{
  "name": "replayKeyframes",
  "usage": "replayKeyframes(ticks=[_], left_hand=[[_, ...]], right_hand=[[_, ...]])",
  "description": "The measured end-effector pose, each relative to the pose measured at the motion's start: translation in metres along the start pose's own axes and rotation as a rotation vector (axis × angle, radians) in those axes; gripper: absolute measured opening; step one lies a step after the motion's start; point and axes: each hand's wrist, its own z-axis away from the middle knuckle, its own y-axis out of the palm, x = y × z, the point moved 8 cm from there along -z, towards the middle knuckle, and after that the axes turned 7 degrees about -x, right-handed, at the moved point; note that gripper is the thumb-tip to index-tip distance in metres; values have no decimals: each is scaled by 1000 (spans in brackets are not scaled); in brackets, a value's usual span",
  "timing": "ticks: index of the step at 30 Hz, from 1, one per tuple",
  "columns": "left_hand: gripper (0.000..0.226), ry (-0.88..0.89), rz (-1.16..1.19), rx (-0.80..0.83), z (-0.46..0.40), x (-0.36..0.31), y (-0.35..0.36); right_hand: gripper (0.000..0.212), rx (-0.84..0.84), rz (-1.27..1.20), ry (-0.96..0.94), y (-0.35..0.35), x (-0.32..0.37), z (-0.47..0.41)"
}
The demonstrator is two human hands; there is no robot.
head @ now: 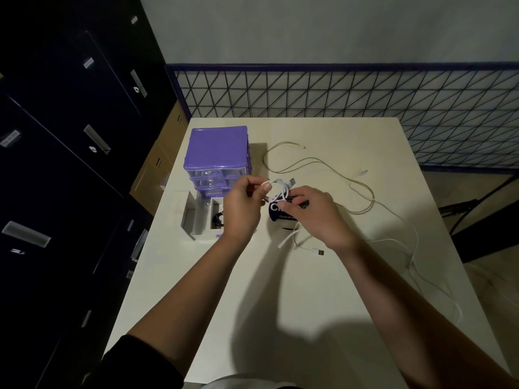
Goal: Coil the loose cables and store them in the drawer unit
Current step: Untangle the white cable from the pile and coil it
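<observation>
A purple drawer unit (pixel 216 148) with clear drawers stands at the table's left. Its lowest drawer (pixel 202 220) is pulled out and holds something dark. My left hand (pixel 241 209) pinches a small loop of white cable (pixel 278 188) just above the table. My right hand (pixel 314 217) grips the same cable lower down, and its loose end with a USB plug (pixel 318 251) trails below. Another white cable (pixel 331 167) lies uncoiled across the table's far right, and a third (pixel 412 256) runs off the right edge.
A dark blue packet (pixel 276 211) with white lettering lies under my right hand. The white table (pixel 295 290) is bounded by a wire mesh fence (pixel 365 94) behind. Dark metal cabinets (pixel 70 136) stand to the left.
</observation>
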Motion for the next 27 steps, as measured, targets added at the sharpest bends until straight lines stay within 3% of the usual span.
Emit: replayKeyframes(ticks=[7, 10, 16, 21, 27], left_hand=[[2, -91, 80, 28, 3, 12, 4], [10, -120, 84, 140, 6, 20, 12], [21, -208, -172, 500, 16, 25, 28], [66, -230, -241, 434, 10, 22, 24], [27, -330, -53, 416, 12, 23, 23]], right_hand=[[15, -32, -216, 9, -3, -5, -3], [15, -53, -198, -13, -5, -9, -5], [18, -88, 99, -217, -15, 9, 1], [18, -61, 324, -345, -6, 16, 5], [15, -86, 344, -421, -3, 21, 7]])
